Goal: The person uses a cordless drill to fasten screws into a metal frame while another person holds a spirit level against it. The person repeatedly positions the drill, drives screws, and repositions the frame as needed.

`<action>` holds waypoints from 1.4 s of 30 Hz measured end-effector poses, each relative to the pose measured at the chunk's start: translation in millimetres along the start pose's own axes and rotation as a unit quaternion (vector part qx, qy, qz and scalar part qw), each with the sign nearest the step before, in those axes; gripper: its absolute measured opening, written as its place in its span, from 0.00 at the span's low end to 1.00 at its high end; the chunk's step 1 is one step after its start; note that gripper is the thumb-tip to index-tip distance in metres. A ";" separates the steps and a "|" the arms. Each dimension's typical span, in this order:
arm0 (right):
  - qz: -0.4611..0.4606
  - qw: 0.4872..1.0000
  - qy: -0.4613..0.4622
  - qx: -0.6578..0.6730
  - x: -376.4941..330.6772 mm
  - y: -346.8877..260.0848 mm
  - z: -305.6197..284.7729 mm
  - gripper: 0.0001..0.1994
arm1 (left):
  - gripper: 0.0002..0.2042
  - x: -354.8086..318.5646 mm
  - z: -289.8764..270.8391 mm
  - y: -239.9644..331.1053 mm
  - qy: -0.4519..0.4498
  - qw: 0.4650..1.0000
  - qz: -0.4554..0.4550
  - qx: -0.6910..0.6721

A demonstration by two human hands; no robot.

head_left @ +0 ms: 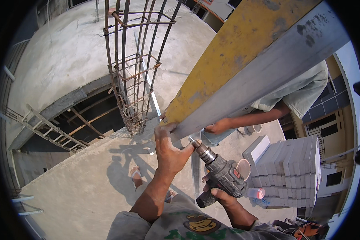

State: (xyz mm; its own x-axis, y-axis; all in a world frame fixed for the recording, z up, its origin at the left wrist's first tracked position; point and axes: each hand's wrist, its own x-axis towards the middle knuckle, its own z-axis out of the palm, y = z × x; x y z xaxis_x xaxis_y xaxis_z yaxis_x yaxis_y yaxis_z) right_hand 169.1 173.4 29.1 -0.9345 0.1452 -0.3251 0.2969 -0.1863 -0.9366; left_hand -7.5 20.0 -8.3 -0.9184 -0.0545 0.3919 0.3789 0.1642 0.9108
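Note:
My right hand (224, 197) grips the handle of a dark, dusty cordless drill (227, 176). The drill's chuck points up and to the left, and its bit (192, 139) reaches close to the lower end of a long bar (244, 88) with one yellow, stained face and one grey face. Around that lower end, my left hand (170, 152) is closed, its thumb stretched toward the bit and chuck. Whether the bit touches the bar I cannot tell. Behind the bar, a co-worker's hand (217, 127) is at its grey underside.
A rebar cage (134, 72) rises from the concrete, beside an opening (88, 112) with a wooden ladder (48, 130). On the right stand stacked grey blocks (286, 172), a bucket (243, 169) and a clear jar with a red lid (256, 193).

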 end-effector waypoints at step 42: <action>-0.060 0.997 -0.009 -0.044 -17.8 -5.9 14.8 0.30 | 0.33 -22.3 11.9 -14.4 0.054 0.992 0.059 -0.099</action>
State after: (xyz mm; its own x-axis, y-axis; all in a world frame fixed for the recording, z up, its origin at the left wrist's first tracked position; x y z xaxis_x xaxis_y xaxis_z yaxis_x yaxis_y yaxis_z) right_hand 181.1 157.6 42.4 -0.9675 0.1439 -0.2078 0.1977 -0.0815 -0.9769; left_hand 6.2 30.6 -31.7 -0.8528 -0.1538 0.4991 0.5077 -0.0204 0.8613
